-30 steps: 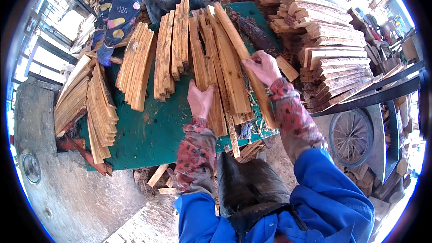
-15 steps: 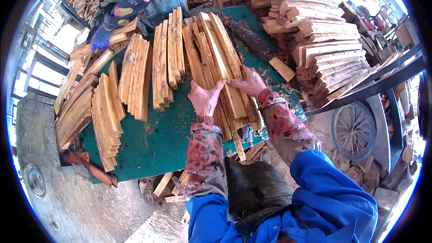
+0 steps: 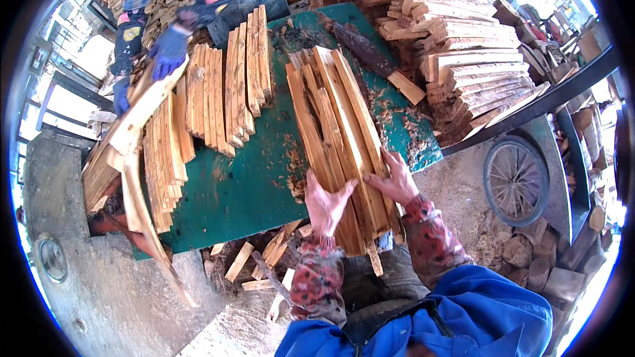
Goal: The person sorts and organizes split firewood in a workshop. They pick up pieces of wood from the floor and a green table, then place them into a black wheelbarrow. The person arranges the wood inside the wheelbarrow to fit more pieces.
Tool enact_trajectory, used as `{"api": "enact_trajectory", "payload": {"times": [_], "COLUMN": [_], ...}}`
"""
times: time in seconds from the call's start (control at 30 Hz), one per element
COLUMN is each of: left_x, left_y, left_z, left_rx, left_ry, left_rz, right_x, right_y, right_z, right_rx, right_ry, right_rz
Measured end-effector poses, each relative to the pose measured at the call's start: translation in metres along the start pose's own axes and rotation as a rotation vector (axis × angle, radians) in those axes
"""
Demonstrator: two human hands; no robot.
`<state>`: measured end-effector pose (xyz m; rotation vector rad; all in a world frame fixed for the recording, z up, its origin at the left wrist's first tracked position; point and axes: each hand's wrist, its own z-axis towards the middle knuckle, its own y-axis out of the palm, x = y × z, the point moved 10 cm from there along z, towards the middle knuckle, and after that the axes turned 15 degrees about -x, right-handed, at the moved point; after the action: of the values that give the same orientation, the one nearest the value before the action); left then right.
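Observation:
Between my two hands is a bundle of long split wooden slats (image 3: 344, 139), side by side, their near ends reaching past the edge of the green tabletop (image 3: 225, 205). My left hand (image 3: 326, 203) grips the bundle's left side, thumb across the top. On the right side my right hand (image 3: 395, 180) clasps it, its thumb close to the other. The fingers under the slats are hidden. To the left stand more slat groups: a fanned stack (image 3: 238, 86) and a leaning stack (image 3: 165, 158).
Across the table at left, a co-worker's blue-gloved hand (image 3: 169, 51) holds a long pale strip (image 3: 142, 119). A dark bark-covered piece (image 3: 364, 49) lies at the table's far right. Beyond rises a tall plank pile (image 3: 476, 66). A spoked wheel (image 3: 516, 180) stands at right.
My hands have drawn the slat bundle toward me, away from the neighbouring stacks, baring green tabletop behind it. The co-worker's gloved hands have brought a long pale strip over the left stacks.

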<state>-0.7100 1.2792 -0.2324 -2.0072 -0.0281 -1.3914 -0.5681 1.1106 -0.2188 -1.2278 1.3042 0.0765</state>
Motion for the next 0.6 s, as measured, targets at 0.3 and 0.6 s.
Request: {"api": "enact_trajectory", "payload": {"times": [0.3, 0.6], "left_x": [-0.020, -0.094], "left_y": [0.020, 0.040], "left_z": [-0.052, -0.061], "left_rx": [0.177, 0.236], "left_ry": [0.095, -0.234], "left_rz": [-0.341, -0.135], "right_x": [0.033, 0.069], "right_y": [0.003, 0.016], "right_z": [-0.041, -0.059], "right_rx": [0.049, -0.044], "right_ry": [-0.108, 0.033], "right_rz": [0.154, 0.345]}}
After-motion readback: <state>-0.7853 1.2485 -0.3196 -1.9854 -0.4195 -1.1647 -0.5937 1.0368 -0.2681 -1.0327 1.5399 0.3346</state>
